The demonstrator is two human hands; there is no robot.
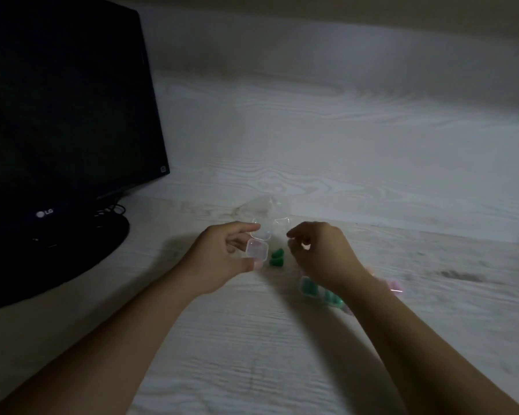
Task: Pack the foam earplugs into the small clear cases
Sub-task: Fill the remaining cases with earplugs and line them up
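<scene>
Foam earplugs (275,257), two green ones, lie on the pale wood-grain counter (342,145) between the two hands, near the middle of its width. The left hand (222,259) holds a small clear case (256,249) pinched between thumb and fingers, its lid (262,229) hinged open and pointing toward the far edge. The right hand (318,253) hovers just beside it, fingers curled inward with the tips drawn together; whether they pinch anything cannot be told in the dim light. Under the right wrist, toward the near edge, sit filled cases with green plugs (319,292), and pink-filled cases (393,286) show just beyond the forearm. A crumpled clear plastic bag (259,205) lies just past the hands. A dark monitor (66,115) stands at the counter's left side on a round base.
</scene>
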